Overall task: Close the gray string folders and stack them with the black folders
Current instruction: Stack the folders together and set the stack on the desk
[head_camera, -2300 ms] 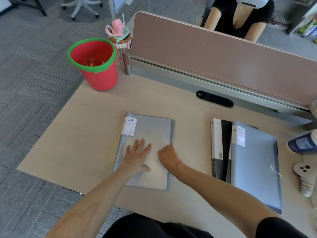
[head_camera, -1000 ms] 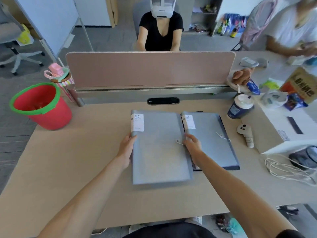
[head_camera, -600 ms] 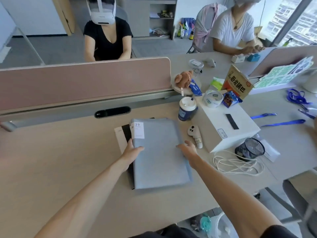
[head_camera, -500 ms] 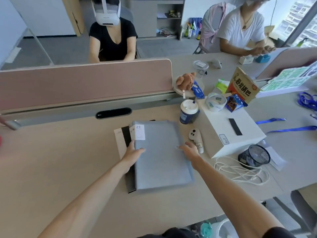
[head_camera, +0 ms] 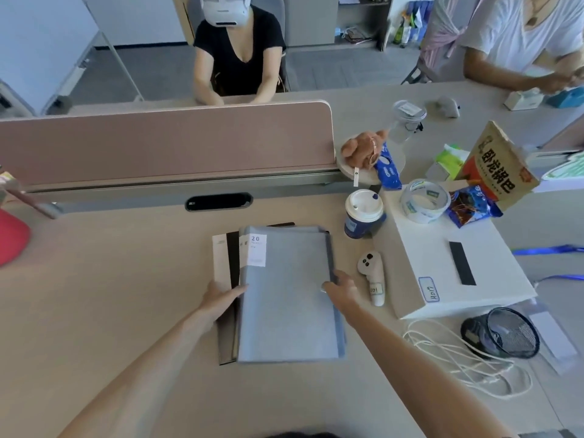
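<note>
A gray string folder (head_camera: 284, 298) with a white "20" label lies closed on top of a pile in the middle of the desk. Beneath it another gray folder's edge shows on the right, and the black folders (head_camera: 232, 260) with a white spine strip stick out on the left. My left hand (head_camera: 221, 300) holds the pile's left edge, fingers on the gray cover. My right hand (head_camera: 341, 287) grips the right edge of the top gray folder. The string fastener is hidden.
Right of the pile lie a white controller (head_camera: 373, 276), a lidded coffee cup (head_camera: 363, 213) and a white box (head_camera: 448, 267) bearing tape and snacks. White cord (head_camera: 458, 358) and a mesh cup (head_camera: 502, 333) sit at the front right. A pink divider (head_camera: 164, 140) runs behind; a red bucket (head_camera: 12, 238) stands far left.
I carried the gray folder from the left of the desk to the right and laid it on the other gray folder and the black folders. Both hands now square its edges.
</note>
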